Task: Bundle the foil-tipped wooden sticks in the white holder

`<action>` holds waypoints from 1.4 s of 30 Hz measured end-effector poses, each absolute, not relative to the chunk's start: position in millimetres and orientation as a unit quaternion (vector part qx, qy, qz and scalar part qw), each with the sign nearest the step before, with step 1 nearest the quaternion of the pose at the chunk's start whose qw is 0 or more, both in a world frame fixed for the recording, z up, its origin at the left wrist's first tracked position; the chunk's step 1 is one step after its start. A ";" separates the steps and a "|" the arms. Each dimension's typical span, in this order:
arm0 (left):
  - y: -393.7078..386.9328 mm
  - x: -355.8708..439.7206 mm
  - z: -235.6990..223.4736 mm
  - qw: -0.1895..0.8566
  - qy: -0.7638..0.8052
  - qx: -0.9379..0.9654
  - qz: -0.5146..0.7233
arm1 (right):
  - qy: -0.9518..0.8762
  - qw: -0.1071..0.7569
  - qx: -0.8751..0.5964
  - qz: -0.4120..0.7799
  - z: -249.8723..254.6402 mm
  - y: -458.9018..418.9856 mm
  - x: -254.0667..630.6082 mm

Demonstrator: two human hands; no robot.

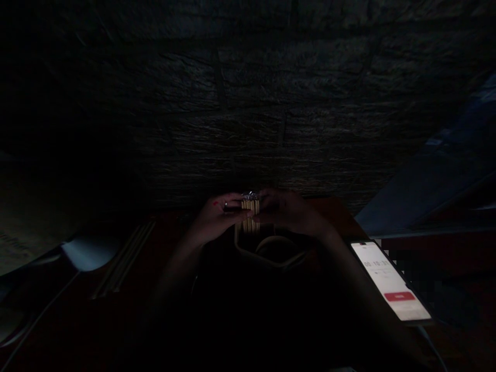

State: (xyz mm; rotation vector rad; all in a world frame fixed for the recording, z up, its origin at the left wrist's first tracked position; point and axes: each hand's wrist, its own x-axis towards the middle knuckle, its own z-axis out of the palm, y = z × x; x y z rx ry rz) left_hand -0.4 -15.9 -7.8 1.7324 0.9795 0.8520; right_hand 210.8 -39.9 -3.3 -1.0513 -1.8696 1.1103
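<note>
The scene is very dark. In the middle of the head view, a row of thin pale sticks [250, 206], set side by side, is held between both my hands. Something shiny and silvery [251, 195] shows at the top of the row; what it is I cannot make out. My left hand [217, 216] grips the row from the left, its thumb across the front. From the right, my right hand [289, 213] closes on the same sticks, its fingers partly lost in shadow. Just below them is a dark open container [237, 243] with a curved rim-like shape inside.
Several long thin rods [126, 258] lie on the dark reddish table at left, near a pale rounded object [91, 253] and a thin cable [50, 305]. A lit phone [391, 281] with a cable lies at right. A rough block wall [251, 113] rises behind.
</note>
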 end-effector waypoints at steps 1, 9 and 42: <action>-16.1 -0.3 -7.4 0.467 0.401 0.707 0.348 | -0.718 0.357 -0.400 0.444 -3.3 -40.2 211.3; -21.2 0.1 3.6 0.477 0.400 0.685 0.379 | -0.697 0.383 -0.378 0.474 2.2 -42.8 212.8; -24.1 7.9 -0.2 0.437 0.408 0.685 0.417 | -0.709 0.407 -0.377 0.436 0.8 -39.3 208.0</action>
